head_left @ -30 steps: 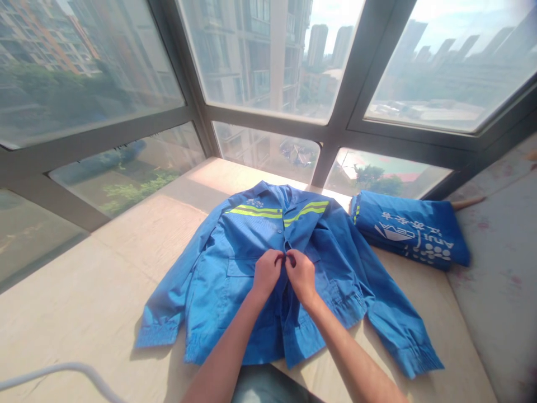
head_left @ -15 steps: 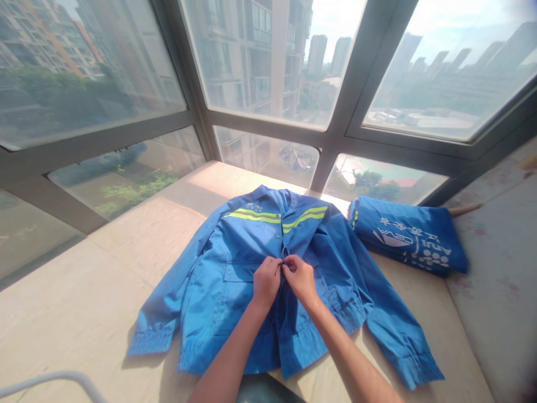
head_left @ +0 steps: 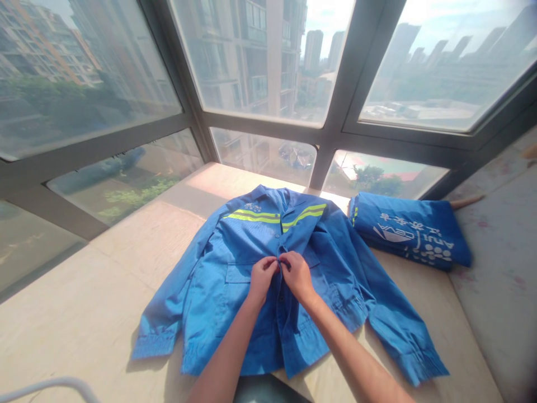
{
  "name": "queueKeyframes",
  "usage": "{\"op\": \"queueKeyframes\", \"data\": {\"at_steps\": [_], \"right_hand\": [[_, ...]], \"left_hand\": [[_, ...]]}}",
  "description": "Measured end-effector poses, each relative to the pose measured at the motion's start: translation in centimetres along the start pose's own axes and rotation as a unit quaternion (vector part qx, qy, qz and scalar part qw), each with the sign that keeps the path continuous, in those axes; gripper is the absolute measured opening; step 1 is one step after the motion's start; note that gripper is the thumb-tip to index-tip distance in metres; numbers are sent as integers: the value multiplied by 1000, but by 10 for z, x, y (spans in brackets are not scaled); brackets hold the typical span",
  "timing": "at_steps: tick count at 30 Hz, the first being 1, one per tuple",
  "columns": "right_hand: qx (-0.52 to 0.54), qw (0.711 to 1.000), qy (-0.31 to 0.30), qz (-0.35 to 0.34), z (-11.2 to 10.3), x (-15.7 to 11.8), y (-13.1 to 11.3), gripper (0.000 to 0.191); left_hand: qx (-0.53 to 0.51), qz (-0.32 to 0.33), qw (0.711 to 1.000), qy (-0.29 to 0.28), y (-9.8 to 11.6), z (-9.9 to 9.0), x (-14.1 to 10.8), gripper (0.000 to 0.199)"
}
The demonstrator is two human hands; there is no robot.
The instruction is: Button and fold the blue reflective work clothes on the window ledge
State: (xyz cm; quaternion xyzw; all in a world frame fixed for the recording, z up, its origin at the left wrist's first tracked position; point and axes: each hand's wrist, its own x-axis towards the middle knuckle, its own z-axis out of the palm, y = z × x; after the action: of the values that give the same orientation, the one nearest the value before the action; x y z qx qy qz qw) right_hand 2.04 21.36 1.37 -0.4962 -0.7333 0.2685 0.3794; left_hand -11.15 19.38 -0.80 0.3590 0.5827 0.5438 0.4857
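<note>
A blue jacket with yellow-green stripes across the chest lies spread out, front up, its sleeves angled outward. My left hand pinches the front edge at the middle of the placket, fingers closed on the cloth. Right beside it, my right hand pinches the other front edge, with the fingertips of both hands nearly touching. Small dark buttons show on the placket above and below the hands. Whatever lies between the fingertips is too small to make out.
A folded blue garment with white print lies at the right, by a patterned wall. Windows with grey frames surround the pale ledge. A pale curved tube is at the lower left.
Both hands have shifted slightly up and left along the placket, still pinching the cloth. A button below them now shows. The view has tilted a little.
</note>
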Motion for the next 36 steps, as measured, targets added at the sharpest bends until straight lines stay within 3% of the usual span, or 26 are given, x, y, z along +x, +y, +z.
{"op": "queueKeyframes", "data": {"at_steps": [6,18,30,36], "right_hand": [[-20,999,5,-30,10,-7,3,34],[64,998,25,7,2,-7,11,30],[-6,999,-37,-9,-6,6,22,22],[-16,998,-22,51,-4,0,18,22]], "left_hand": [[-36,-18,999,21,-4,3,0,39],[-37,-15,996,76,-13,6,3,31],[3,-4,1000,7,-8,6,2,31],[86,28,996,-22,-10,6,1,23]]}}
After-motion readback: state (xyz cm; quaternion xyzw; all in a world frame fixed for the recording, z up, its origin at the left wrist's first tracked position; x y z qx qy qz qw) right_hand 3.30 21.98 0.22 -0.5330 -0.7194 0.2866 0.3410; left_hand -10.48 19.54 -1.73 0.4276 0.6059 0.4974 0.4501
